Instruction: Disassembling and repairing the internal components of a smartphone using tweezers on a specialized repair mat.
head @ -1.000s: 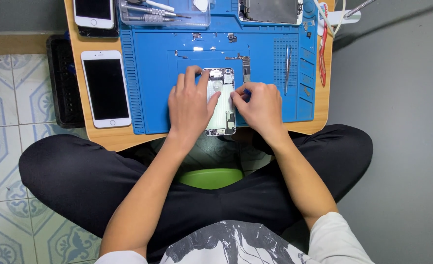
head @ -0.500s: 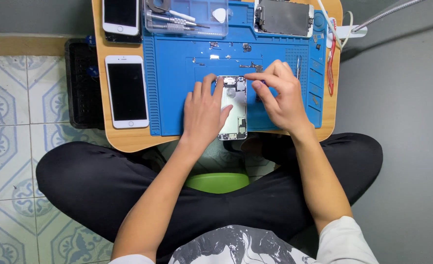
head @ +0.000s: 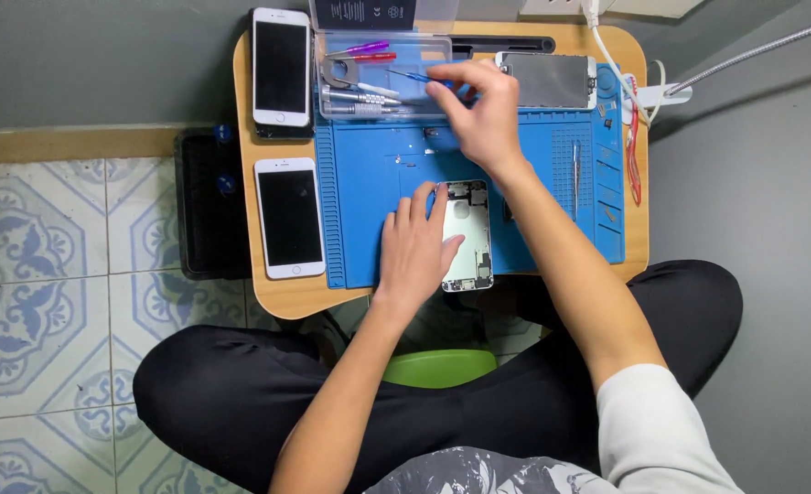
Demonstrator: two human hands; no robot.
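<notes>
An opened phone body (head: 472, 233) with its insides showing lies on a blue work mat (head: 369, 183). My left hand (head: 414, 252) rests flat on the phone's left side and holds it down. My right hand (head: 483, 119) reaches to the far edge of the mat. Its thumb and fingers pinch the end of a blue-handled screwdriver (head: 412, 77) at the clear tool tray (head: 369, 96). The tray holds several metal and coloured tools.
A detached screen (head: 547, 80) lies at the back right of the small wooden table (head: 277, 297). Two white phones (head: 282, 66) (head: 289, 218) lie left of the mat. A black case (head: 209, 215) stands on the tiled floor. Thin metal tool (head: 575, 169) and red tool (head: 632, 146) sit at right.
My right hand has left the phone body and moved up to the tool tray, closing on the blue-handled screwdriver. My left hand stays on the phone.
</notes>
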